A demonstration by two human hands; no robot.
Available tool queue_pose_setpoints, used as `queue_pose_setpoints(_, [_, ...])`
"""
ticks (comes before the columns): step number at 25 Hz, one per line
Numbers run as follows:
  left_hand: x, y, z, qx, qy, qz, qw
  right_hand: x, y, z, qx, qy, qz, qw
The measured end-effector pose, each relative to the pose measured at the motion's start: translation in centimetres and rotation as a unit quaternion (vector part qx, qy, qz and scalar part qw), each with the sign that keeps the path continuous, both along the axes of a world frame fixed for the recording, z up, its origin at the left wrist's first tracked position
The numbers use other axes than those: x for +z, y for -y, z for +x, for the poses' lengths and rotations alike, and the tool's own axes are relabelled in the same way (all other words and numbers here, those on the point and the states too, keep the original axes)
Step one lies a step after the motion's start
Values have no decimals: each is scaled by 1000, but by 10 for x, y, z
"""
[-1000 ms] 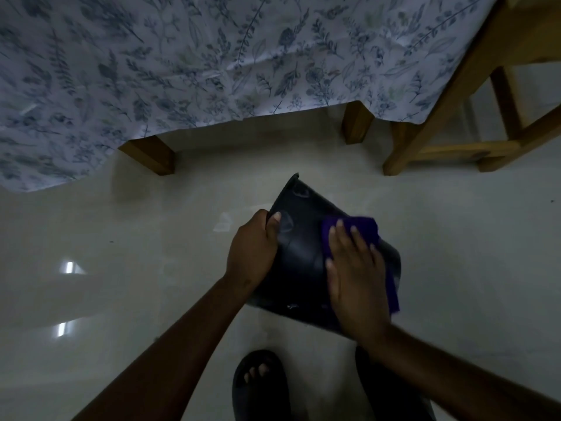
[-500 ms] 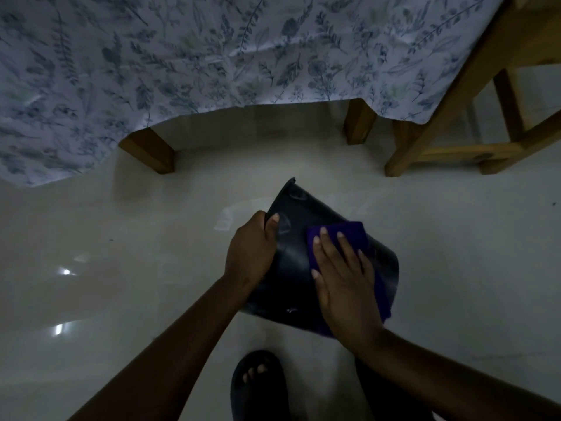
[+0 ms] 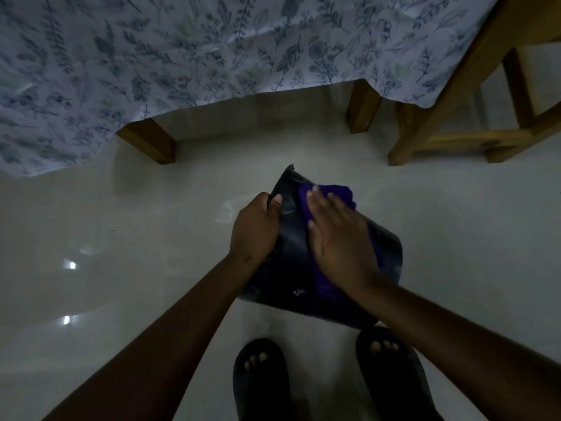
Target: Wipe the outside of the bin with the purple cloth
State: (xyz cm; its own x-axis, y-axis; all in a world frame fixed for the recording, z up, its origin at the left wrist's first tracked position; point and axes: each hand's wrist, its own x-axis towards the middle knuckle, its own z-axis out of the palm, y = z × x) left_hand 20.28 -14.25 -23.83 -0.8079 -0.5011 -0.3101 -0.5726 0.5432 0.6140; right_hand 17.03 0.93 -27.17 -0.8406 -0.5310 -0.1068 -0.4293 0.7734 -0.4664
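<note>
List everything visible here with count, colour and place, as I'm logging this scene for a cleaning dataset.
Black plastic bin: one, black, tilted above the floor at centre, held at its rim.
Purple cloth: one, purple, pressed flat on the bin's outer wall.
Floral tablecloth: one, white with blue-grey leaves, hanging across the top.
Wooden table legs: two showing, brown, below the cloth's edge.
Wooden chair frame: one, brown, upper right.
Glossy tiled floor: pale cream, throughout.
Dark slide sandals: two, black, on the feet at the bottom.
Left hand: one, gripping the bin's rim.
Right hand: one, spread flat on the cloth.
</note>
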Motion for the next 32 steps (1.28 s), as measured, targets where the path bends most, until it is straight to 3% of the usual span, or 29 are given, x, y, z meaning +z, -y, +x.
queue_pose_setpoints(3, [0,3,7,14,9,-12,1000,-6,-19,10,-81,8,17,997])
queue_pose_setpoints(7, [-3,-2,4,4,12,-23,1000,-2,-18,54,31,-33,51,998])
queue_pose_setpoints(10, [6,3,10,-5,-27,90,996,0,2,-3,-5,-12,0,1000])
queue_pose_setpoints(12, [9,7,34,-41,-37,119,991,-6,-2,-30,-38,24,-25,999])
queue_pose_setpoints(15, [0,9,58,-39,-38,56,997,-10,-24,-7,-64,30,-10,997])
queue_pose_setpoints(17, [-3,8,49,-29,-45,33,998,-4,-30,40,5,-22,45,999])
queue_pose_setpoints(20, [1,1,31,-28,-48,36,998,0,-15,35,79,-59,25,995])
queue_pose_setpoints(23, [1,2,29,-11,-31,34,999,0,-4,-13,-18,42,2,999])
queue_pose_setpoints(25, [1,3,28,1,-32,37,999,-5,-21,5,-57,16,16,998])
queue_pose_setpoints(28, [-5,2,21,8,-37,36,999,-6,-28,76,27,-44,44,998])
queue_pose_setpoints(30, [-7,0,17,16,-37,40,998,-7,-15,60,47,-61,30,997])
queue_pose_setpoints(32, [-3,0,14,34,-36,39,998,-2,-7,18,6,-28,17,999])
